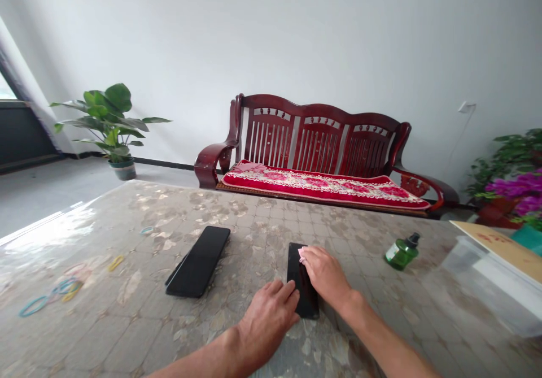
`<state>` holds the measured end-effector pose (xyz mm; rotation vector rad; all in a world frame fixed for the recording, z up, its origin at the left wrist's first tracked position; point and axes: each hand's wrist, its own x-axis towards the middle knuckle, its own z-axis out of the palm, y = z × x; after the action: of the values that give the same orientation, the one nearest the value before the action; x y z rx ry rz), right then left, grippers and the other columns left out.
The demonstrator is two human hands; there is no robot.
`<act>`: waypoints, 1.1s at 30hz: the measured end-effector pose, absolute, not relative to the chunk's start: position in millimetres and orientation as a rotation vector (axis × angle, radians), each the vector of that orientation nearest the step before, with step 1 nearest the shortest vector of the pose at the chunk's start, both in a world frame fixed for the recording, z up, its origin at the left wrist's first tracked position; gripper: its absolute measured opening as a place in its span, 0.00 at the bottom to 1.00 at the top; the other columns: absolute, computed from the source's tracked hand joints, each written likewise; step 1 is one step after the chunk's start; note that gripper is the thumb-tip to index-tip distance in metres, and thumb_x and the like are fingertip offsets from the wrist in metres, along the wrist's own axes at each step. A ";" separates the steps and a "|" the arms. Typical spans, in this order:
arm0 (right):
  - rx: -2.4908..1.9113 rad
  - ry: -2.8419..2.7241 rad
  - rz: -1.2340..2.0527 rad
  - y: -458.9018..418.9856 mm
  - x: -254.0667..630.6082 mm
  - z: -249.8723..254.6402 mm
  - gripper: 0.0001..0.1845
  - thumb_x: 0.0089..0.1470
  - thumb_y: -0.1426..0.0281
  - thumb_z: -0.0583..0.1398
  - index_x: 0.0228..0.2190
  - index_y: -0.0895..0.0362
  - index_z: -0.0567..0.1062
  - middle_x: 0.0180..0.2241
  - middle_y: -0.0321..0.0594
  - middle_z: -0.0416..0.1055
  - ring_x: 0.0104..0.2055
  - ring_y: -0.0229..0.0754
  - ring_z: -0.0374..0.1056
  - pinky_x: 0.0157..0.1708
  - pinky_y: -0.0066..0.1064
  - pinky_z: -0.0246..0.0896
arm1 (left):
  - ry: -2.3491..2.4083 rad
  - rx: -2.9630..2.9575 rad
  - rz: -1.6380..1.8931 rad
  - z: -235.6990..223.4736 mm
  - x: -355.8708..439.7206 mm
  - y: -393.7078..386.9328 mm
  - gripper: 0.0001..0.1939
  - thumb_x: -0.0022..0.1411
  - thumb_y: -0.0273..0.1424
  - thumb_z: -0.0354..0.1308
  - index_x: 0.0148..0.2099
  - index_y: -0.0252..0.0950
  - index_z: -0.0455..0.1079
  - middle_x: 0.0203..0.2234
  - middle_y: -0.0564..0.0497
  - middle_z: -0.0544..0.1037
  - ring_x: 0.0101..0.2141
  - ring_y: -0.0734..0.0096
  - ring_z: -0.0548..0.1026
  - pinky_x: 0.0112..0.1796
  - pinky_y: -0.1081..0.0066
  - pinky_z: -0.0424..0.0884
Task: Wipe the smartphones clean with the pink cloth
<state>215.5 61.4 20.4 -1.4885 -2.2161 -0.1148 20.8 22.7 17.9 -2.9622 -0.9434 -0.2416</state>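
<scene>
A black smartphone (308, 300) lies flat on the patterned tablecloth in front of me. My left hand (271, 317) is at its lower left edge, with bent fingers gripping that side. Over the phone's upper right part, my right hand (325, 273) has its fingers closed on a small pink cloth (302, 253), pressed against the dark screen. Most of the cloth is hidden beneath the fingers. To the left, a larger black phone or tablet (198, 262) rests at a slant, apart from both hands.
At the right stand a green spray bottle (401, 252) and a clear plastic bin (470, 265) beneath a tan board (503, 248). Colored rubber bands (34, 306) lie at the left of the table (139, 333). A wooden bench (319, 140) and potted plant (114, 124) are beyond.
</scene>
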 end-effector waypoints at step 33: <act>-1.261 -2.364 -0.242 60.6 228.4 20.5 0.20 0.59 0.82 0.54 0.50 0.55 0.74 0.49 0.43 0.75 0.53 0.44 0.70 0.53 0.38 0.68 | -0.867 -2.996 -0.278 15.0 18.8 23.1 0.06 0.71 0.29 0.55 0.45 0.34 0.72 0.47 0.44 0.76 0.48 0.57 0.72 0.47 0.62 0.69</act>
<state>228.4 60.6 20.5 -1.2609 -2.3637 -0.2418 18.8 23.1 15.0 -2.9962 -0.8672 -0.2776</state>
